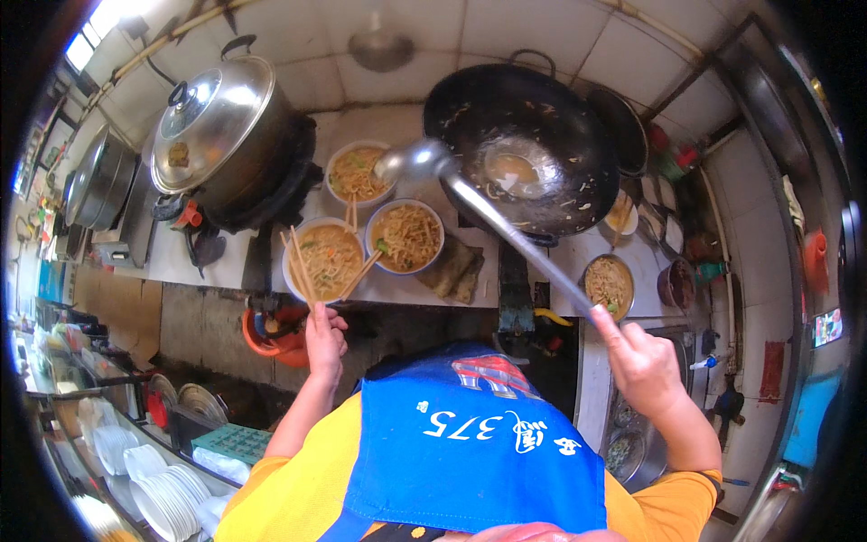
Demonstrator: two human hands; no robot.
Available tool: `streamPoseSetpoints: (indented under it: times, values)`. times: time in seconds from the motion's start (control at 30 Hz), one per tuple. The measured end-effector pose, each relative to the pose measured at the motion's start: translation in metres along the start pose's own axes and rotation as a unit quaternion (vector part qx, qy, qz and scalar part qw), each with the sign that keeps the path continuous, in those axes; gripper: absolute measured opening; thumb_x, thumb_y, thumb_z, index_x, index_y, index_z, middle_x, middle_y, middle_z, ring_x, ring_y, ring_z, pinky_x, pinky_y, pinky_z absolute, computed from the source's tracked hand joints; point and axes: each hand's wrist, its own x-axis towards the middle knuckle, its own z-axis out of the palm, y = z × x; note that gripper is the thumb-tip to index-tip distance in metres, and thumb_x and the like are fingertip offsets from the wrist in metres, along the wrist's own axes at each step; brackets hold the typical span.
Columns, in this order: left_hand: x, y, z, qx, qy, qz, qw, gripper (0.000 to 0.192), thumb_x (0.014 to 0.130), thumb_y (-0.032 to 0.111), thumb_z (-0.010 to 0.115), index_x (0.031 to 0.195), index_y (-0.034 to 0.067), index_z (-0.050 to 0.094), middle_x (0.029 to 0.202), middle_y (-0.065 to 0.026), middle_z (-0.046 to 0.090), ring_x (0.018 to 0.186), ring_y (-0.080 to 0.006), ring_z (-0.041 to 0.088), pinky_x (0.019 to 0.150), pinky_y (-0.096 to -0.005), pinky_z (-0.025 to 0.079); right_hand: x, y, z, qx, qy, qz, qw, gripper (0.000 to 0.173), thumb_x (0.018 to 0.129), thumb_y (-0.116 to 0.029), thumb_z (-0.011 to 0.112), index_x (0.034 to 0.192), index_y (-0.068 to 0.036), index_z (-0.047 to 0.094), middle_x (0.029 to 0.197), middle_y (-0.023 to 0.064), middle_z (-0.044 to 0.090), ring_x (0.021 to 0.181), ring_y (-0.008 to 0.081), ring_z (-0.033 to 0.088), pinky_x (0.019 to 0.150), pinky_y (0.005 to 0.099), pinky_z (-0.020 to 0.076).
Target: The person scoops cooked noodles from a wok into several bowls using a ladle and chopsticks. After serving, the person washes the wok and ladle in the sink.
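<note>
My left hand (326, 339) grips a pair of wooden chopsticks (302, 267), which stand over the nearest bowl of noodles in broth (328, 261). In my right hand (640, 362) is the handle of a metal ladle (416, 160), whose blurred head hangs beside the far noodle bowl (357, 173). Another noodle bowl (405, 236) sits just right of the nearest one. More chopsticks rest in the bowls. A dark wok (528, 146) with a little liquid and scraps in it stands right of the bowls.
A large lidded pot (217, 129) stands at the left. Folded dark cloths (452, 269) lie beside the bowls. On the right are a metal bowl with noodles or shredded food (608, 281) and a dark red container (676, 283). An orange bucket (276, 339) is below the counter; stacked white dishes (169, 501) are lower left.
</note>
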Motion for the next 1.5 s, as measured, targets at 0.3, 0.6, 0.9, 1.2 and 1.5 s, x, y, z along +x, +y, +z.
streamPoseSetpoints:
  times: [0.3,0.6,0.9,1.2,1.5]
  values:
    - [-0.008,-0.006,0.010,-0.001,-0.005,-0.017,1.000,0.038,0.104,0.044,0.043,0.103,0.006,0.047,0.073,-0.0057,0.054,0.039,-0.0059,0.031,0.034,-0.0215,0.021,0.042,0.087,0.001,0.403,-0.052,0.321,0.856,0.054,0.091,-0.003,0.056,0.145,-0.006,0.047,0.063,-0.0018,0.053,0.040,0.0049,0.044,0.037,0.0244,0.0365]
    - [-0.008,-0.004,0.011,-0.004,-0.006,-0.007,1.000,0.036,0.104,0.044,0.043,0.103,0.008,0.046,0.073,-0.0051,0.053,0.039,-0.0049,0.031,0.033,-0.0208,0.021,0.020,0.068,-0.027,0.592,-0.166,0.307,0.726,0.056,0.091,-0.008,0.057,0.146,-0.006,0.044,0.066,0.0042,0.056,0.038,0.0081,0.044,0.035,0.0232,0.0360]
    - [-0.006,-0.007,0.017,0.020,0.012,0.010,1.000,0.034,0.104,0.044,0.043,0.104,0.010,0.045,0.075,-0.0046,0.053,0.039,-0.0051,0.031,0.034,-0.0215,0.023,-0.006,0.004,-0.021,0.595,-0.106,0.242,0.759,0.061,0.089,0.001,0.057,0.148,-0.003,0.040,0.069,0.0025,0.056,0.042,0.0066,0.045,0.040,0.0211,0.0363]
    - [-0.015,0.002,0.012,-0.020,0.018,0.004,1.000,0.024,0.104,0.037,0.045,0.103,0.012,0.045,0.074,-0.0004,0.050,0.043,-0.0057,0.034,0.036,-0.0219,0.026,0.009,-0.004,0.024,0.001,0.015,-0.043,0.999,0.055,0.084,-0.001,0.065,0.138,-0.008,0.055,0.072,0.0132,0.054,0.057,0.0297,0.057,0.051,0.0393,0.0472]
    - [-0.022,0.007,-0.004,-0.077,-0.004,-0.049,0.996,0.023,0.105,0.031,0.044,0.101,0.009,0.049,0.078,-0.0009,0.049,0.047,-0.0049,0.035,0.038,-0.0203,0.025,0.035,0.040,0.021,0.546,0.005,0.278,0.790,0.054,0.092,-0.001,0.052,0.145,-0.004,0.044,0.069,0.0050,0.057,0.039,0.0058,0.045,0.034,0.0206,0.0339]
